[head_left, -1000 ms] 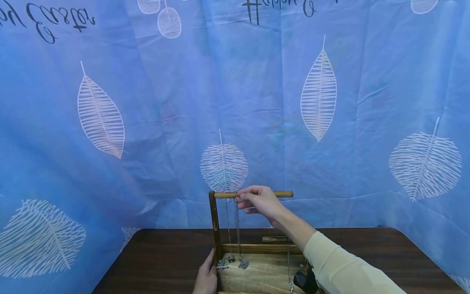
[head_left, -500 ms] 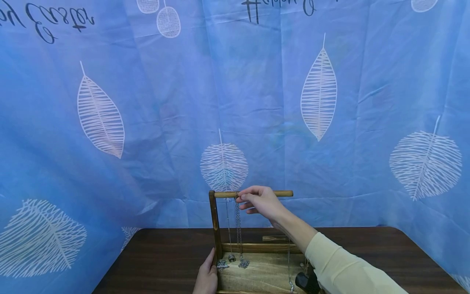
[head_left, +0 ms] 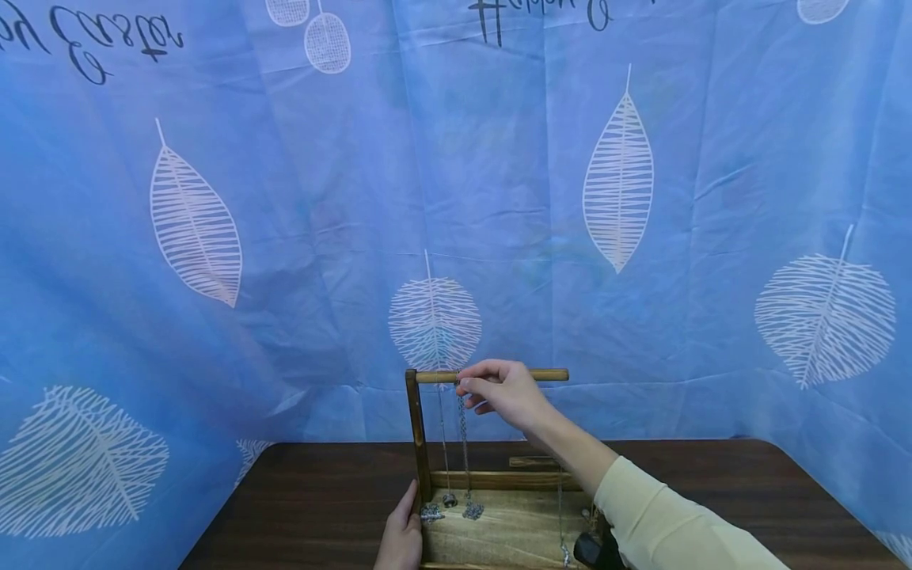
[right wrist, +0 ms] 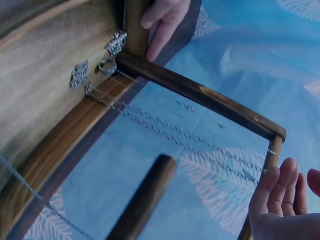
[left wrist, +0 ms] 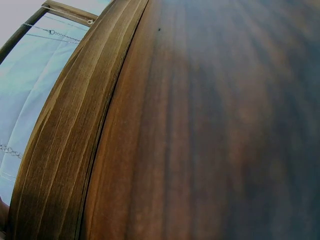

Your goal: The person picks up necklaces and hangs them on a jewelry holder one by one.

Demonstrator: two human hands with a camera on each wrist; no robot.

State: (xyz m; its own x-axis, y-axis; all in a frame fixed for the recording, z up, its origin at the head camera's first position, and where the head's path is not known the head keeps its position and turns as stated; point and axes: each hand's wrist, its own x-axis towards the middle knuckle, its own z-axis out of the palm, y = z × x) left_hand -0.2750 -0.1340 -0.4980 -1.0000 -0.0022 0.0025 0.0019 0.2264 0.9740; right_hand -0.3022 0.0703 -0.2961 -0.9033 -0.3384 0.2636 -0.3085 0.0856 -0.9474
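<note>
A wooden jewelry stand has an upright post, a top bar and a shallow tray. From the bar hangs a silver chain necklace, its clustered pendant reaching the tray. My right hand pinches this necklace's top at the bar between thumb and forefinger. In the right wrist view the other fingers extend beside the bar. A thinner necklace with a ring pendant hangs left of it. My left hand rests against the tray's left side, fingers straight; its own wrist view shows mostly the side wall.
Another silver pendant lies in the tray's back left corner. A lower bar at the right carries a thin chain, near a black object. The stand sits on a dark wooden table before a blue leaf-print cloth.
The necklace's strands spread apart half a second ago and are close together again now. My right fingertips have shifted slightly left on the bar. My left hand has stayed still.
</note>
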